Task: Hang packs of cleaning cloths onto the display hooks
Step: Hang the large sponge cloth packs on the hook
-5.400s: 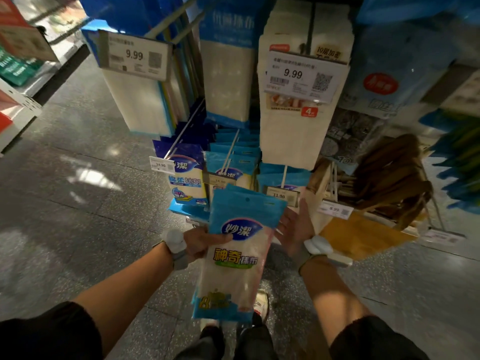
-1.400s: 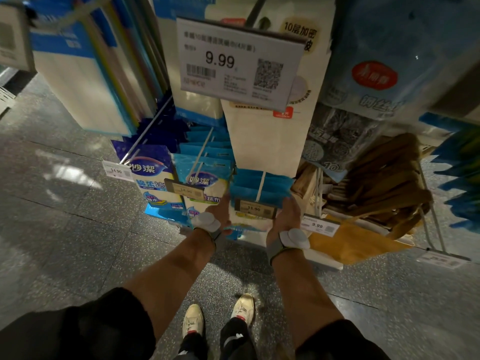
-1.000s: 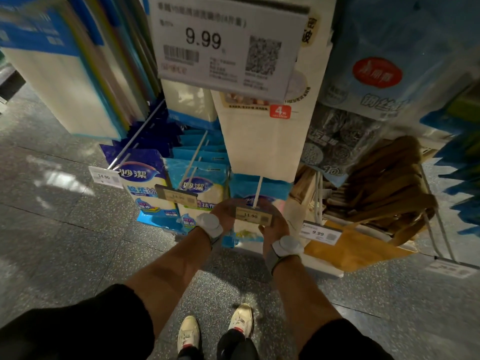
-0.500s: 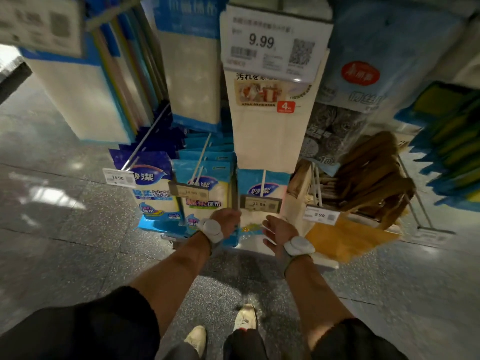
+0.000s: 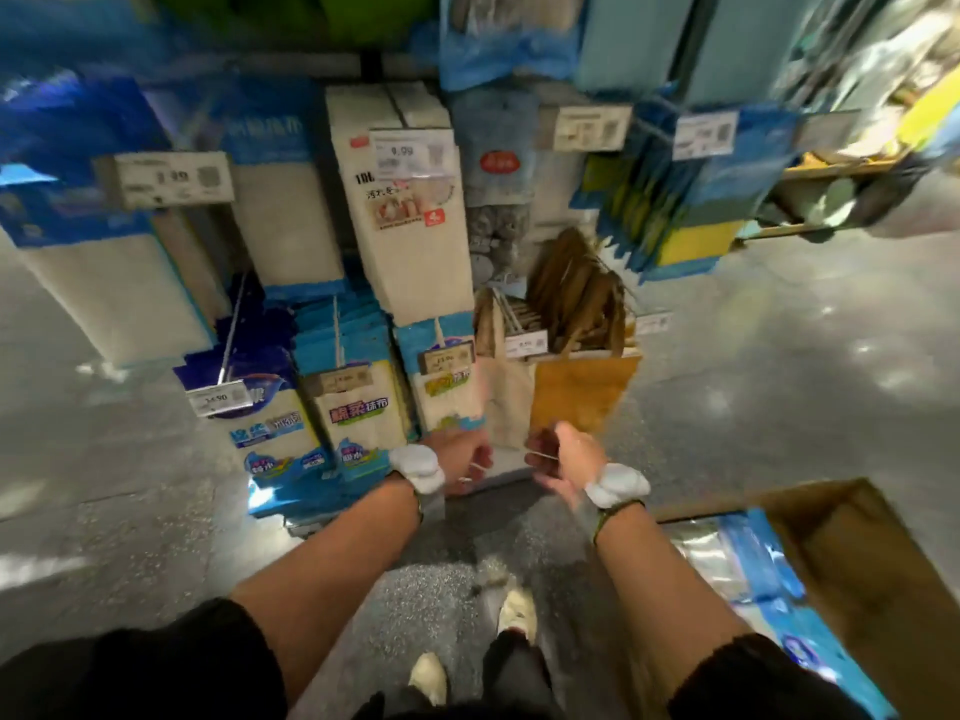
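Both hands have come back off the rack since half a second ago, and the view has swung right, so a cardboard box [image 5: 852,558] now shows at the lower right. Using the tan price tag [image 5: 447,357] on the lowest middle hook as the landmark: the pack of cleaning cloths [image 5: 448,402] hangs right behind and under that tag, a flat glossy plastic sleeve with a blue top band and a pale, fuzzy-looking cloth showing through. Below the tag and slightly right, the left hand [image 5: 467,457] is loosely curled with nothing in it, fingers half closed. Further right of that, the right hand [image 5: 563,454] is also loosely curled and empty as far as I can tell (everything's motion-blurred, so the thin pale streaks by the fingers are unclear). Each wrist wears a chunky white band. Left of the tag hang two more rows of similar slick packs [image 5: 358,423], rectangular, blue and white with bold lettering. Above the tag is a tall cream pack [image 5: 415,252] with a soft woven look and a white 9.99 label. Right of the tag sit brown, fibrous-looking bundles [image 5: 576,293] over a flat orange-brown pack [image 5: 582,392]. That open box holds more shiny blue-edged packs [image 5: 748,563]. Speckled grey stone floor [image 5: 130,459] underneath.
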Available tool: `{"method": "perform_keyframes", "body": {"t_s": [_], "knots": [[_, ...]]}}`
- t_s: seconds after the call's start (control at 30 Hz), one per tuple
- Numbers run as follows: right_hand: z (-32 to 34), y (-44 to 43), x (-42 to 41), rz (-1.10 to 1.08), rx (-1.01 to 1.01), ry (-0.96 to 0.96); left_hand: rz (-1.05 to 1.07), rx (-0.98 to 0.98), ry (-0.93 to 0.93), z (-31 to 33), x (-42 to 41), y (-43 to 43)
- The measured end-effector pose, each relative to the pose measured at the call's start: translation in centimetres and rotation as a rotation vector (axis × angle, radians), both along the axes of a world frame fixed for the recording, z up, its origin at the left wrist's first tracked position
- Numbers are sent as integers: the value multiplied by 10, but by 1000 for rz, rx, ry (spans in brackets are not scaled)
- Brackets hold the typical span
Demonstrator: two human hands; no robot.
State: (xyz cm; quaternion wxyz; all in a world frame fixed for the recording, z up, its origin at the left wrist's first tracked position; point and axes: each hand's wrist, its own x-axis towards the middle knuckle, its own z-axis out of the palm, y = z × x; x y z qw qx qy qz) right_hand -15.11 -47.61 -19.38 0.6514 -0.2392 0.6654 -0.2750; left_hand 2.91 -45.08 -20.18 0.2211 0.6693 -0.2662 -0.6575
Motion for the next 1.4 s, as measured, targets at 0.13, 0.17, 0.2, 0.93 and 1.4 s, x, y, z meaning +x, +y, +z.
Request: {"method": "perform_keyframes", "body": {"t_s": [0.13, 0.17, 0.2, 0.93, 1.4], "knots": [[27, 37, -41, -52, -44, 18, -156, -72, -21, 34, -47, 17], [29, 40, -43, -51, -59, 51, -152, -99, -24, 35, -50, 17], [36, 56, -59, -107, -80, 87, -189, -117, -26, 39, -64, 22], [17, 335, -367, -744, 29, 160, -744, -78, -35, 18, -363, 144], [-69, 363, -428, -876, 274, -14, -1022, 95, -337, -90, -454, 121]]}}
